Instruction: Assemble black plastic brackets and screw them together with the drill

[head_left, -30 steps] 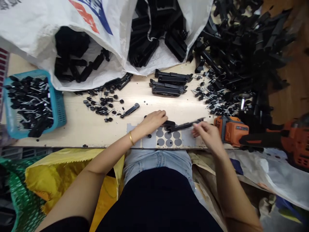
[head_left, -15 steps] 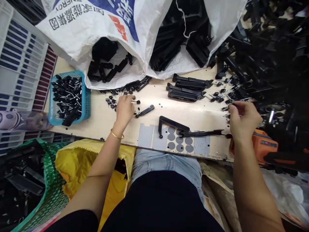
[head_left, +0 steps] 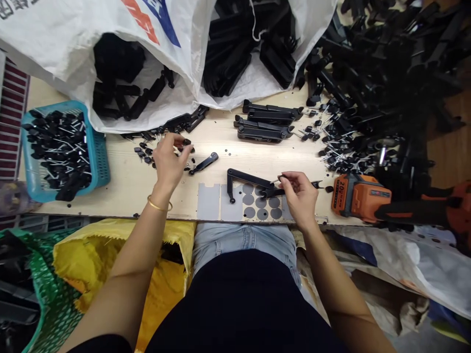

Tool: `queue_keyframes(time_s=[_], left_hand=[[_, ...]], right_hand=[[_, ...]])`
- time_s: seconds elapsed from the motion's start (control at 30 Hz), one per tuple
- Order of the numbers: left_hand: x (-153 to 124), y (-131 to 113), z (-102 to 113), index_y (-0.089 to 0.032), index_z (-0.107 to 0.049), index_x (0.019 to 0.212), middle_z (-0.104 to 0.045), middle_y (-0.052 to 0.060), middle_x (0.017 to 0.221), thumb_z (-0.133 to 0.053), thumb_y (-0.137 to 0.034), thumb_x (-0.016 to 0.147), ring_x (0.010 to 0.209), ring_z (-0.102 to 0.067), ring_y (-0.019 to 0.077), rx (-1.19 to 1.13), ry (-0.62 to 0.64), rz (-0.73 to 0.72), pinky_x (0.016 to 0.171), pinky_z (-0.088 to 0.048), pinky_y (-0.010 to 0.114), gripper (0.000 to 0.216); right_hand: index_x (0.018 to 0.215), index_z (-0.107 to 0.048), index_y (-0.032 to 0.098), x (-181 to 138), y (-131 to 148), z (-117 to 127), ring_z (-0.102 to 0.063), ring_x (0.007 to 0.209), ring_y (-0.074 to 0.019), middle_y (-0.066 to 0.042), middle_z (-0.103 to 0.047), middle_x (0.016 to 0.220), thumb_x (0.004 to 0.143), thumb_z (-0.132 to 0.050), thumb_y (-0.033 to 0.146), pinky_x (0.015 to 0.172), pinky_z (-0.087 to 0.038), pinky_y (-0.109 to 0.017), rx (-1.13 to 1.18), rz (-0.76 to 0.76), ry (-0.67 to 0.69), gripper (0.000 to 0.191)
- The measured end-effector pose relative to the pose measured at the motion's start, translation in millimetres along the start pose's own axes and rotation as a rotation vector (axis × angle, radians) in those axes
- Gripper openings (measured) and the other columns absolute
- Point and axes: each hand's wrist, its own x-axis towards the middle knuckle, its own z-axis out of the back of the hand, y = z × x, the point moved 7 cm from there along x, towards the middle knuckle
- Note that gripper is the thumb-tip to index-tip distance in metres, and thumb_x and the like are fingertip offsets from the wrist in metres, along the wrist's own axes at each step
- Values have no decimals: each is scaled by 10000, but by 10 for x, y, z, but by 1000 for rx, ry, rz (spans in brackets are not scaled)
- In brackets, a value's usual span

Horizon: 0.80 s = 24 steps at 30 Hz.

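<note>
My left hand (head_left: 170, 162) is pinched around a small black knob (head_left: 187, 142), above loose black-headed screws (head_left: 144, 154). Between the thumb and fingers of my right hand (head_left: 300, 195) is a black-headed screw (head_left: 281, 179), its thin metal shank pointing left. That shank is close to the end of a jointed black bracket arm (head_left: 252, 178) lying on the bench; whether they touch, I cannot tell. Under my right hand lies a further black arm piece, partly covered. A short black link (head_left: 203, 163) rests to the right of my left hand.
A blue basket (head_left: 98, 157) full of black-headed screws stands at the left. White sacks (head_left: 191, 59) with black parts lie behind. Folded black arms (head_left: 268, 122) are stacked mid-bench. An orange power tool (head_left: 360, 196) and a heap of black parts (head_left: 397, 78) occupy the right.
My right hand has come left from the screw pile to the bracket arm, with a screw in its fingers. My left hand stays by the left screws, now showing a black knob. The view has shifted right.
</note>
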Motion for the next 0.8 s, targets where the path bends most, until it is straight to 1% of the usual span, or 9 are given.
queue_keyframes(time_s=[0.1,0.17,0.23,0.33,0.43,0.53,0.67,0.73,0.8], left_hand=[[-269,-266,-143,-187,-597,1028,-606,4,807,-684,-299,792,750,-605,133,-280,61,72,740,-530,276,275],[-398,-396,-326,-184,-600,1037,-615,1,800,-683,-301,791,741,-619,117,-452,138,133,725,-544,254,284],[-472,-471,-508,-177,-604,1016,-626,4,800,-684,-299,786,746,-633,115,-571,205,186,739,-559,259,272],[-504,-487,-686,-169,-612,981,-619,-4,773,-693,-285,771,732,-643,114,-638,249,223,739,-570,266,254],[-515,-447,-734,-169,-607,970,-615,-12,746,-676,-278,789,715,-654,114,-598,252,230,722,-571,258,222],[-552,-459,-679,-176,-593,980,-640,-8,771,-658,-290,819,713,-659,111,-473,241,169,711,-566,246,207],[-621,-627,-540,-177,-618,956,-680,16,817,-635,-332,863,749,-656,126,-179,217,-107,726,-540,252,181],[-636,-706,-524,-175,-635,910,-685,31,799,-611,-356,885,742,-651,146,-45,260,-244,706,-520,265,184],[-597,-744,-531,-178,-645,872,-687,39,785,-606,-378,888,727,-641,161,35,325,-313,687,-502,276,205]], right_hand=[[935,-651,204,-37,69,25,-643,717,-160,-33,-702,847,857,-609,329,736,-524,-320,-211,118,-12,154],[936,-647,212,-52,120,18,-636,705,-166,-38,-702,848,873,-585,319,720,-522,-321,-289,193,6,139],[939,-641,217,-71,177,-42,-636,730,-180,-53,-700,874,891,-556,314,723,-520,-332,-347,283,72,137],[917,-631,210,-106,235,-163,-631,836,-217,-80,-693,896,903,-538,293,766,-514,-361,-431,414,189,126],[924,-622,212,-101,208,-195,-616,886,-237,-81,-688,900,908,-534,288,780,-510,-380,-480,437,189,118],[970,-623,219,-95,137,-215,-614,891,-243,-81,-685,910,924,-505,302,796,-510,-396,-484,429,177,151],[1045,-619,216,-154,48,-249,-615,915,-240,-92,-689,954,942,-469,286,828,-512,-404,-483,501,164,195],[1137,-589,200,-215,-4,-258,-611,972,-246,-114,-684,1030,943,-464,279,854,-511,-415,-513,569,154,243],[1267,-518,184,-277,-84,-271,-595,1044,-261,-139,-660,1122,938,-470,293,899,-495,-450,-563,615,178,349]])
